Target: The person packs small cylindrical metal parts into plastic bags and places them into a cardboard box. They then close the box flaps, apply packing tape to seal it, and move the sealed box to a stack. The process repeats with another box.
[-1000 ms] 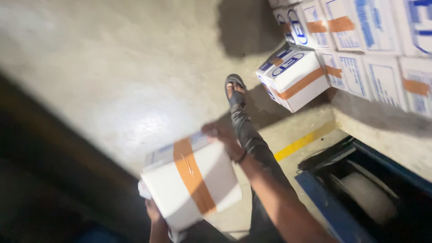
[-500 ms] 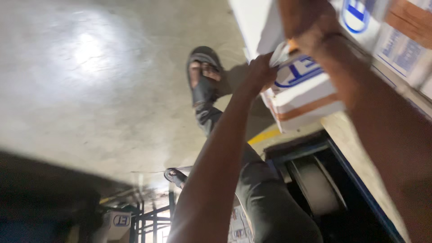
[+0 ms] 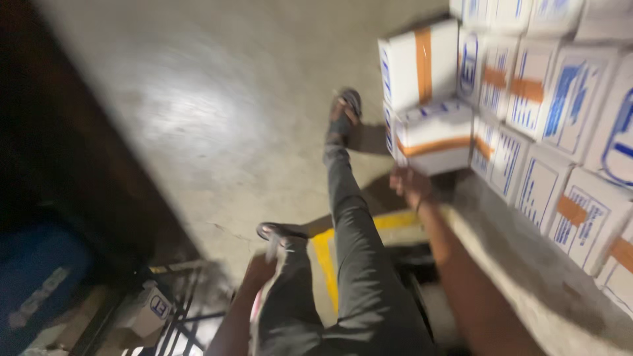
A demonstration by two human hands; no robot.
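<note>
A: Cardboard wall of white cartons (image 3: pixel 547 118) is filling the far right, blue print, orange tape bands. Progress?

B: Two cartons are sitting stacked in front of it, top carton (image 3: pixel 419 62) on lower carton (image 3: pixel 435 135), both looking placed.

A: Hands?

B: Right hand (image 3: pixel 410 184) is hanging just below the lower carton, fingers loose, gripping nothing. Left hand (image 3: pixel 257 273) is low by the knee, too blurred to tell. Small box (image 3: pixel 150 308) is waiting near left.

Two white cardboard boxes sit one on top of the other at the near end of a big stack: the top box (image 3: pixel 420 63) has an orange tape stripe running up and down; the lower box (image 3: pixel 435 135) has orange tape across and tilts a little.
</note>
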